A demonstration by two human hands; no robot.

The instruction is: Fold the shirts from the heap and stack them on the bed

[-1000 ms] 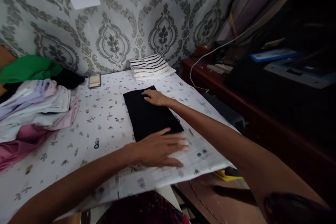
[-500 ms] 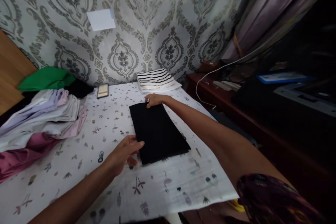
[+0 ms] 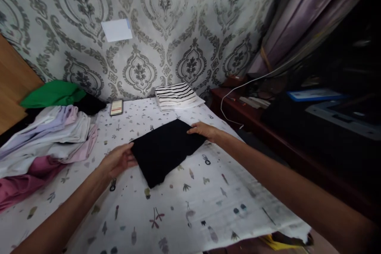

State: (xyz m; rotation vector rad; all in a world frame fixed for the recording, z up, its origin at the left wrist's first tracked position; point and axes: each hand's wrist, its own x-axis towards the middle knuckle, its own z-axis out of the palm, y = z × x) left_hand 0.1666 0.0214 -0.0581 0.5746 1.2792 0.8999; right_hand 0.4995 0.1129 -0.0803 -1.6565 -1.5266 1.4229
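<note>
A folded black cloth garment (image 3: 166, 147) lies turned at a slant on the white printed sheet (image 3: 190, 202), in the middle of the head view. My left hand (image 3: 120, 160) is at its left corner, the thumb along the edge and the fingers curled beside and partly beneath it. At the opposite end, my right hand (image 3: 204, 131) pinches the right edge, thumb on top and the other fingers hidden below. The near edge of the cloth hangs a little uneven. Its exact kind of garment cannot be made out.
Behind the black cloth sits a folded black-and-white striped cloth (image 3: 175, 95). Loose clothes (image 3: 59, 131) are heaped at the left, with a green cloth (image 3: 53, 93) behind. A small card-like box (image 3: 116, 107) rests near the wall. A white cable (image 3: 238, 83) crosses the dark red furniture (image 3: 218, 93) at right.
The black cloth has turned from lengthwise to crosswise. My right hand has moved right and nearer, from its far edge to its right edge; my left hand has shifted left and slightly farther away.
</note>
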